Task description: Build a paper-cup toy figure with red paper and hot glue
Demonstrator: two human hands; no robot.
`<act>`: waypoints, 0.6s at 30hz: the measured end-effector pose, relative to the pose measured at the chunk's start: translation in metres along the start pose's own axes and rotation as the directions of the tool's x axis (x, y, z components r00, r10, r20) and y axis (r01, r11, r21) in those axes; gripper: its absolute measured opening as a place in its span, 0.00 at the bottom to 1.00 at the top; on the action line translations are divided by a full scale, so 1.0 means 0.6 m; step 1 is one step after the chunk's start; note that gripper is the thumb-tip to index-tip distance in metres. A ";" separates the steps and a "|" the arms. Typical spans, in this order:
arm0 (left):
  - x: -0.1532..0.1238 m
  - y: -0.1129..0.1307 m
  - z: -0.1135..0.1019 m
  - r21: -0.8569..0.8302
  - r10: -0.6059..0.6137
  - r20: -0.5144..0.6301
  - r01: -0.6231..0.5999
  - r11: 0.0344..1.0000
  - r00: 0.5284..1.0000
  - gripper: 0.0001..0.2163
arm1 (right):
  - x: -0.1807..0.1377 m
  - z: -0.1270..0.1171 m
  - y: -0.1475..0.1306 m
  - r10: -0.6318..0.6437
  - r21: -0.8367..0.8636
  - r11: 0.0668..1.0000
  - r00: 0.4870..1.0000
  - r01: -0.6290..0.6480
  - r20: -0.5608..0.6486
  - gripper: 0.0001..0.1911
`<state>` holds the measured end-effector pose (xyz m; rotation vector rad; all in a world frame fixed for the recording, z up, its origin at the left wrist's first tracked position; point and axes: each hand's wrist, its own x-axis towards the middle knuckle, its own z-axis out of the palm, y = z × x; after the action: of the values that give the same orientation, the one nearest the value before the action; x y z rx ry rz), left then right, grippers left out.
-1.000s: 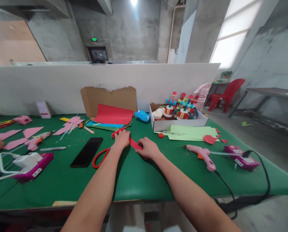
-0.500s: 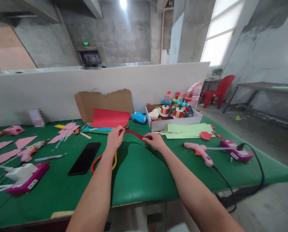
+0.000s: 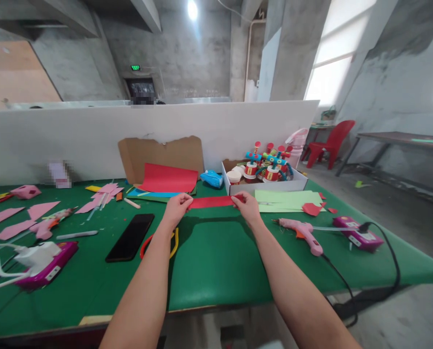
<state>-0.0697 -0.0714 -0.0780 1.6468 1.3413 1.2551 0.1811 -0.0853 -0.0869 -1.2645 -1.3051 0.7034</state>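
A red paper strip [image 3: 213, 202] is stretched level between my hands, a little above the green table [image 3: 212, 271]. My left hand [image 3: 179, 209] pinches its left end and my right hand [image 3: 246, 206] its right end. Behind the strip lie sheets of red paper [image 3: 170, 178] and blue paper [image 3: 147, 193], in front of a torn brown cardboard piece [image 3: 161, 152]. Beneath my left forearm, a pair of scissors with red and yellow handles [image 3: 175, 246] is partly hidden. Light green paper [image 3: 285, 199] lies to the right of my right hand.
A white box [image 3: 270, 188] holds several small paper-and-cup figures. To the right are a pink glue gun [image 3: 301, 230] and a purple power strip [image 3: 358, 234] with a cable. On the left lie a black phone [image 3: 130, 237], another glue gun [image 3: 47, 225] and pink paper pieces [image 3: 43, 209].
My right hand has moved right, away from my left. The strip, curved and edge-on before, is now pulled straight with its broad face toward me. The view has shifted slightly.
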 end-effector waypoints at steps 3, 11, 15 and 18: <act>-0.004 0.010 0.004 -0.125 -0.032 0.012 0.033 0.992 0.999 0.13 | 0.002 -0.002 -0.001 0.024 0.098 0.995 0.998 -0.019 -0.050 0.21; -0.009 0.021 0.002 -0.203 -0.037 0.037 0.044 0.978 0.999 0.13 | 0.001 -0.010 -0.006 0.006 0.122 0.992 0.994 0.008 -0.113 0.27; -0.007 0.018 0.003 -0.188 -0.038 0.035 0.044 0.981 0.999 0.13 | 0.002 -0.009 -0.004 -0.003 0.085 0.996 0.984 0.018 -0.177 0.25; -0.006 0.016 0.006 -0.182 -0.040 0.019 0.042 0.982 0.999 0.13 | 0.003 -0.009 -0.002 -0.015 0.057 0.998 0.975 0.028 -0.220 0.23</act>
<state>-0.0629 -0.0771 -0.0715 1.4919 1.2070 1.2978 0.1861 -0.0853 -0.0840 -1.2405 -1.1083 0.5656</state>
